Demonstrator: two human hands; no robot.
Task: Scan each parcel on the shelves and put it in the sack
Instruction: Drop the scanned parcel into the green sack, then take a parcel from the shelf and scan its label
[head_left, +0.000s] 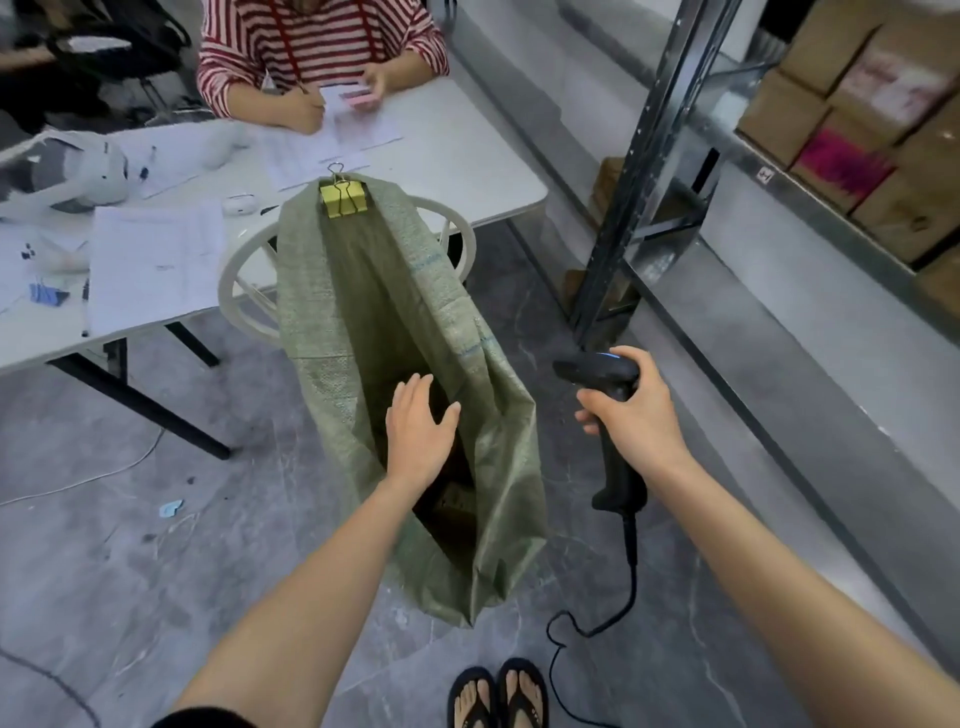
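Note:
A green woven sack (363, 312) hangs open in the middle, clipped by a yellow binder clip (343, 199) to the back of a white chair (244, 291). My left hand (418, 428) hovers flat over the sack's mouth, fingers straight, holding nothing. Deep inside the sack lies a brown parcel (454, 501). My right hand (631, 410) grips a black corded barcode scanner (615, 431) to the right of the sack. Brown cardboard parcels (852, 130) stand on the metal shelves (810, 291) at the upper right.
A white folding table (457, 166) with papers stands behind the sack; a person in a red-striped top sits there writing. The shelf's dark steel upright (644, 176) rises right of the sack. The scanner cable (597, 623) trails on the grey floor by my sandalled feet.

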